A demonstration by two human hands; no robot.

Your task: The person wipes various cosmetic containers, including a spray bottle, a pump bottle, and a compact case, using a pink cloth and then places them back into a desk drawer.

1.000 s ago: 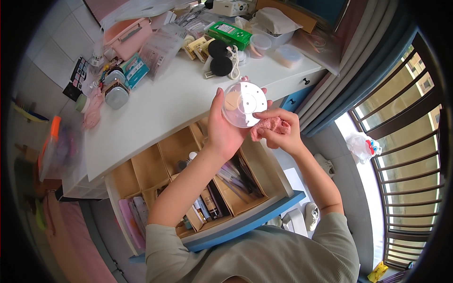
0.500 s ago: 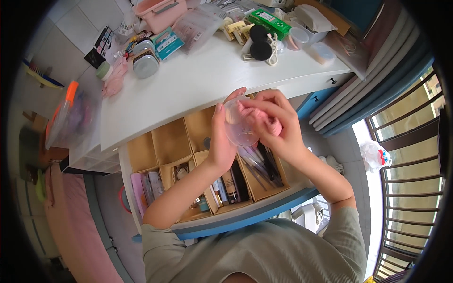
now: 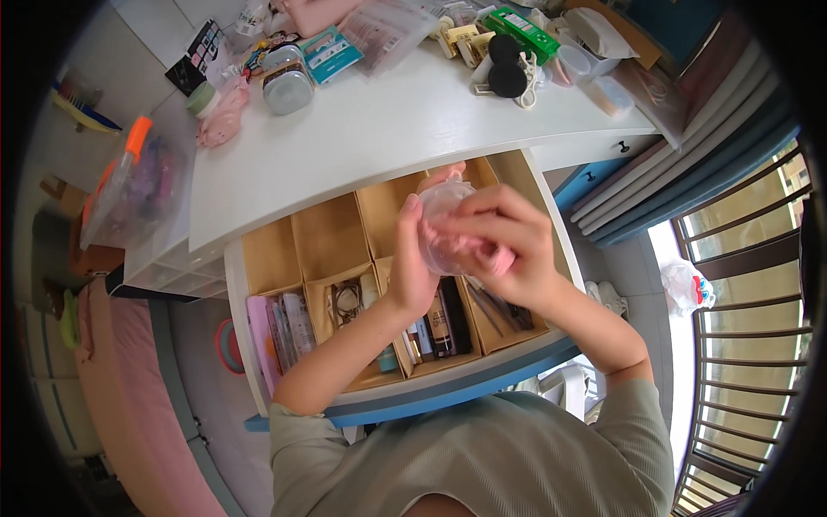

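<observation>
Above the open drawer (image 3: 465, 388), my left hand (image 3: 408, 274) is wrapped round a clear round plastic container (image 3: 439, 200). My right hand (image 3: 522, 234) pinches a crumpled pink cloth (image 3: 498, 260) and presses it against the container's right side; its fingers are slightly blurred and hide part of both things. Below my hands, brown cardboard dividers (image 3: 329, 234) split the drawer. Its near compartments hold pens or makeup tubes (image 3: 441, 329), slim dark sticks (image 3: 493, 308) and clear packs (image 3: 297, 323); several far compartments show bare cardboard.
The white desktop (image 3: 370, 121) carries a clear jar (image 3: 289, 90), a teal packet (image 3: 332, 53), a green box (image 3: 520, 34) and black round pads (image 3: 506, 77) along its far side. A clear case with orange handle (image 3: 138, 136) stands left. Grey curtains (image 3: 672, 164) hang right.
The view has shifted, so the desk and drawer appear slightly to the right. My right hand has moved the cloth lower against the container, and the container has tilted a little.
</observation>
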